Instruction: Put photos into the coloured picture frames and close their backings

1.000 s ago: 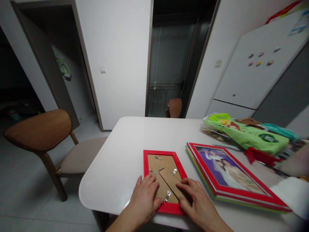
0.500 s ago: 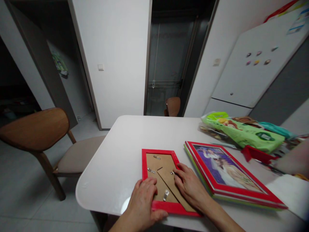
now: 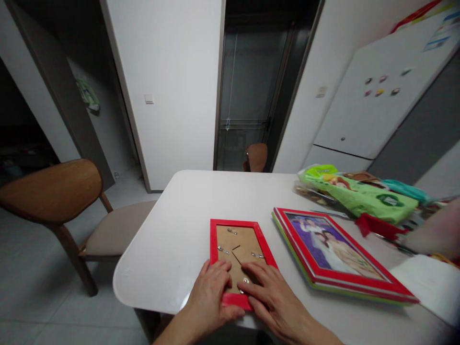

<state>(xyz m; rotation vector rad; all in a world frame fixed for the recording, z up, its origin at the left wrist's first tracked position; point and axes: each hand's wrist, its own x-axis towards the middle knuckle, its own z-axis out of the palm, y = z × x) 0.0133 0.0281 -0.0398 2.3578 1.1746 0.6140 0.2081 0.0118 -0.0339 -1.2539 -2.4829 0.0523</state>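
A: Where does the red frame (image 3: 213, 239) lie?

B: On the near part of the white table (image 3: 161, 258), back upward, its long axis running near to far. The left hand (image 3: 208, 294) and the right hand (image 3: 275, 297) meet it at its near end, from the left and from the right.

A: Which relation governs the view?

B: That of the right hand to the near clip (image 3: 245, 281), 1 of 4 on the brown backing board (image 3: 241, 235). The near clip lies just left of the right hand, partly hidden by its fingers, so its long axis cannot be read. Of the 2 hands, the right is the nearer; the left fingertips rest farther left, apart from the clip.

A: And the state of each hand?

B: The left hand grips the near left corner, fingers bent over the left rim, thumb along the near rim. The right hand is half curled, fingers over the board, thumb at the near rim; whether it pinches the clip cannot be told.

A: The other clips?

B: The right clip (image 3: 257, 255) lies just far of the right fingers. The left clip (image 3: 223, 249) and far clip (image 3: 232, 231) lie apart from either hand.
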